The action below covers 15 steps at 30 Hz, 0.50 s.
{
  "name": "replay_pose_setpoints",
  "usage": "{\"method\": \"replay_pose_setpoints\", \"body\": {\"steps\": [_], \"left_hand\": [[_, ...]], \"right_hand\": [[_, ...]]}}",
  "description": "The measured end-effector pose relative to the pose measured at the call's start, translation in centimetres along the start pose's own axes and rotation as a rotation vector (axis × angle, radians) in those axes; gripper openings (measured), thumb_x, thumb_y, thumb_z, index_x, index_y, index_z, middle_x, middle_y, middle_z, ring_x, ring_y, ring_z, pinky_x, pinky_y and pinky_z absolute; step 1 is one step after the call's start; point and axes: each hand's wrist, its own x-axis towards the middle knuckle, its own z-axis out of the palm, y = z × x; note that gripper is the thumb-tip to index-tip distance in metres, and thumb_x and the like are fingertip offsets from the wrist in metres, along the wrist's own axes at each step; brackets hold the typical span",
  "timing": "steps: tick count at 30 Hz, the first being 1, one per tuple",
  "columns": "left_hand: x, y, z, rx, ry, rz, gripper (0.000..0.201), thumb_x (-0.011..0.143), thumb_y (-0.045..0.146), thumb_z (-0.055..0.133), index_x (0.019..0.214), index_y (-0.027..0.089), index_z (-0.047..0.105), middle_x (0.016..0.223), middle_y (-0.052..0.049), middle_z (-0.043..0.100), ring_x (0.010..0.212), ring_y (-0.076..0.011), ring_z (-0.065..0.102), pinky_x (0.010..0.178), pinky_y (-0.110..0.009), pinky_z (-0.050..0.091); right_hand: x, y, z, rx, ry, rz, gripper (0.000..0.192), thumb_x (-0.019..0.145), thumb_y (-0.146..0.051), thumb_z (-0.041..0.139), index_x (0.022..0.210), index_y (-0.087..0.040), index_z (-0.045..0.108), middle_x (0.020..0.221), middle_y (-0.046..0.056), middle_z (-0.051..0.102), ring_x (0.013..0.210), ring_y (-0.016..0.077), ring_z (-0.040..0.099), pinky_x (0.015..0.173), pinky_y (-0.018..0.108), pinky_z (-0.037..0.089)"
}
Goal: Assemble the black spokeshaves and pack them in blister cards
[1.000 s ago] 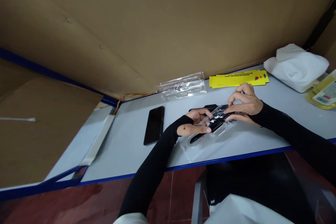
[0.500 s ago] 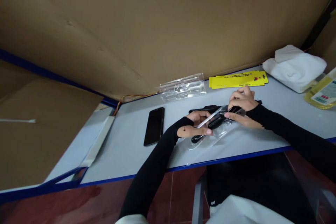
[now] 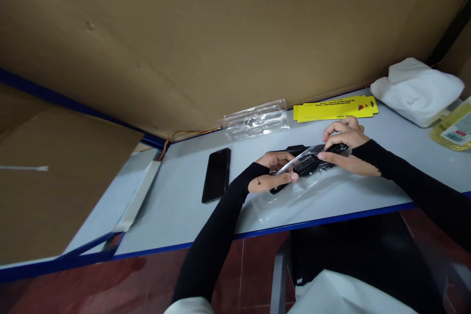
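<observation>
A black tool (image 3: 307, 163) lies inside a clear plastic blister pack (image 3: 290, 196) on the pale table (image 3: 184, 206). My left hand (image 3: 270, 174) grips the near end of the pack and tool, thumb pressed on the clear plastic. My right hand (image 3: 344, 142) pinches the far end of the black tool between fingers and thumb. Both arms wear black sleeves. How the tool sits in the plastic is partly hidden by my fingers.
A black phone (image 3: 217, 174) lies left of my hands. An empty clear blister tray (image 3: 257, 120) and a yellow printed card (image 3: 334, 108) lie by the cardboard wall (image 3: 221, 34). A white cloth (image 3: 417, 91) and a yellow bottle (image 3: 452, 130) are at the right.
My right hand shifted slightly along the far end of the black tool, and the clear plastic has been pulled about. My left hand has stayed at the near end.
</observation>
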Motion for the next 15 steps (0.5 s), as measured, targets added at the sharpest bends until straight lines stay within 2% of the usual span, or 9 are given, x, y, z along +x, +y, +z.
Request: {"method": "replay_pose_setpoints", "body": {"steps": [5,7,9,12,15], "left_hand": [[0.2,-0.2,0.2,-0.005,0.018,0.024,0.046,0.091,0.052,0.079,0.110,0.011,0.071,0.091,-0.010,0.077,0.079,-0.0168,0.071,0.067,-0.024,0.051],[0.1,-0.3,0.2,-0.036,-0.001,0.007,0.048,0.092,0.052,0.077,0.114,0.010,0.071,0.090,-0.010,0.077,0.076,-0.0167,0.071,0.064,-0.024,0.051],[0.1,-0.3,0.1,-0.066,-0.017,-0.012,0.051,0.093,0.053,0.076,0.120,0.010,0.070,0.089,-0.010,0.077,0.075,-0.0177,0.072,0.060,-0.023,0.052],[0.2,-0.3,-0.1,-0.119,-0.070,-0.013,0.058,0.092,0.055,0.077,0.126,0.009,0.068,0.091,-0.012,0.077,0.079,-0.0213,0.074,0.057,-0.025,0.057],[0.3,-0.3,-0.2,-0.151,-0.110,0.007,0.056,0.095,0.054,0.074,0.125,0.008,0.069,0.088,-0.013,0.077,0.068,-0.0183,0.071,0.055,-0.026,0.058]], "right_hand": [[0.0,-0.3,0.1,0.036,-0.004,0.050,0.039,0.079,-0.064,0.082,0.082,-0.026,0.079,0.127,0.009,0.070,0.125,0.0369,0.042,0.099,0.053,0.034],[0.2,-0.2,-0.4,0.113,-0.012,0.058,0.038,0.081,-0.064,0.081,0.079,-0.026,0.079,0.119,0.008,0.074,0.125,0.0357,0.046,0.102,0.055,0.034],[0.6,-0.1,-1.1,0.254,-0.005,0.067,0.039,0.080,-0.064,0.081,0.075,-0.026,0.078,0.103,0.007,0.078,0.115,0.0317,0.056,0.103,0.053,0.038],[1.0,0.1,-1.9,0.517,0.048,0.152,0.042,0.070,-0.066,0.089,0.072,-0.025,0.078,0.085,0.004,0.077,0.087,0.0238,0.066,0.088,0.043,0.050],[1.4,0.3,-1.9,0.705,0.154,0.314,0.048,0.068,-0.071,0.088,0.074,-0.024,0.077,0.077,0.003,0.075,0.072,0.0194,0.067,0.068,0.035,0.053]]}}
